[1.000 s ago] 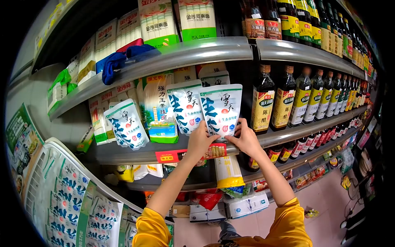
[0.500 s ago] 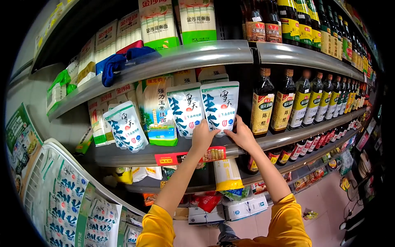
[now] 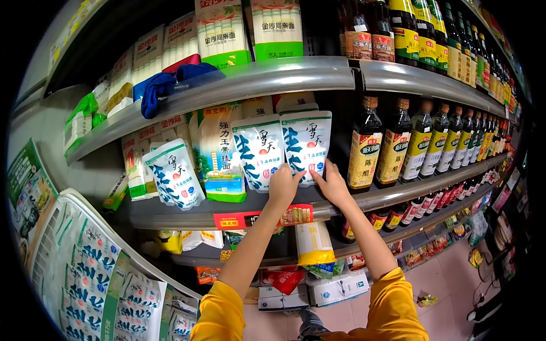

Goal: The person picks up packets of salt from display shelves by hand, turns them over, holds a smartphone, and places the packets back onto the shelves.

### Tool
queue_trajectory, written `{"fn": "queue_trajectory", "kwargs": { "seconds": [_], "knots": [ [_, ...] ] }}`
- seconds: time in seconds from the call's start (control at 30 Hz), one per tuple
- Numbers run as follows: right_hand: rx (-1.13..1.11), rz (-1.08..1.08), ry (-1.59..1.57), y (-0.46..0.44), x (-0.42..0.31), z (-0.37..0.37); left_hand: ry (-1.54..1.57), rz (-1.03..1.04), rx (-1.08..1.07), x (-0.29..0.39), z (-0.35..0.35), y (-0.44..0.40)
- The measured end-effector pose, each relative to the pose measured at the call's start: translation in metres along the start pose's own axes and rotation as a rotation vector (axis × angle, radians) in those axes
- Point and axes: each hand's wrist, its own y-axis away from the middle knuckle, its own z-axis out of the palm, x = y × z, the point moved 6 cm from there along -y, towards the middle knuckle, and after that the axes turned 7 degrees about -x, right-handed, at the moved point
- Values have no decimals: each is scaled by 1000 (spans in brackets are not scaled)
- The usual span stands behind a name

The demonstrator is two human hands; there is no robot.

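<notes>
On the middle shelf, a white and green salt pouch (image 3: pixel 307 142) stands upright between my two hands. My left hand (image 3: pixel 283 184) is at its lower left, thumb and fingers against its front and edge. My right hand (image 3: pixel 333 183) touches the lower right edge, with its thumb on the front. A second pouch (image 3: pixel 259 150) stands just left, its right edge close to my left hand. Farther left, another pouch (image 3: pixel 174 173) leans at a tilt beside a noodle pack (image 3: pixel 223 165). Part of another pouch shows behind the held one.
Dark bottles (image 3: pixel 364 148) stand in a row to the right. The metal edge of the upper shelf (image 3: pixel 273 77) runs above my hands, with a blue cloth (image 3: pixel 159 91) over it. A red price label (image 3: pixel 264 216) sits below. A white basket (image 3: pixel 54 227) holds more pouches at lower left.
The pouch between my hands has moved back and slightly up, level beside its neighbour. My hands have shifted lower on it, and the view has shifted slightly.
</notes>
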Motion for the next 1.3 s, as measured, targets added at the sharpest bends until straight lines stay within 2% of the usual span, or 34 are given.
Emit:
{"fn": "queue_trajectory", "kwargs": {
  "seconds": [0.07, 0.13, 0.23, 0.33, 0.43, 0.53, 0.63, 0.7, 0.77, 0.8, 0.87, 0.9, 0.93, 0.97, 1.0, 1.07, 1.1, 1.13, 1.17, 1.23, 1.3],
  "knots": [
    [2, 19, 3, 0, -4, -3, -1, 3, 12, 0, 0, 0],
    [-94, 134, -20, -1, -2, -2, 0, 6, 22, 0, 0, 0],
    [-34, 35, -47, 0, 1, 0, -35, 11, 24, 0, 2, 2],
    [-33, -17, -131, 1, 1, -1, 60, 1, 0, -6, 7, 6],
    [-40, 29, -119, 4, -5, -4, 175, 38, -19, -15, 10, 7],
    [13, 13, -42, 10, -20, -14, 150, -153, -302, -2, -7, 13],
    [78, -15, 45, 21, -32, -22, 108, -138, -189, 6, -28, 26],
    [199, -169, 91, 37, -48, -32, 157, -197, -229, 6, -41, 35],
    [221, -251, -28, 72, -83, -53, 263, -158, -213, 6, -50, 45],
    [203, -189, -145, 97, -87, -56, 278, -70, -66, 8, -60, 56],
    [115, -224, -130, 161, -77, -39, 314, -66, -110, 22, -77, 81],
    [-46, -252, 48, 202, -59, -17, 316, -12, -133, 31, -85, 97],
    [-274, -80, -128, 245, -30, 11, 414, -62, -166, 34, -86, 117],
    [-445, 8, 71, 302, 10, 39, 400, 14, -208, 46, -92, 136],
    [-671, 150, 266, 364, 56, 56, 337, -33, -270, 52, -97, 158],
    [-1165, 355, 452, 481, 151, 73, 552, -36, -371, 27, -67, 210],
    [-1324, 501, 477, 513, 178, 67, 492, -208, -494, 25, -63, 232],
    [-1421, 622, 480, 532, 196, 61, 455, -214, -498, 29, -66, 249],
    [-1456, 690, 480, 540, 207, 58, 493, -253, -588, 21, -49, 272],
    [-1477, 731, 458, 540, 223, 63, 564, -319, -602, 18, -33, 308],
    [-1482, 734, 426, 536, 236, 73, 705, -485, -705, 20, -25, 334]
  ]
}}
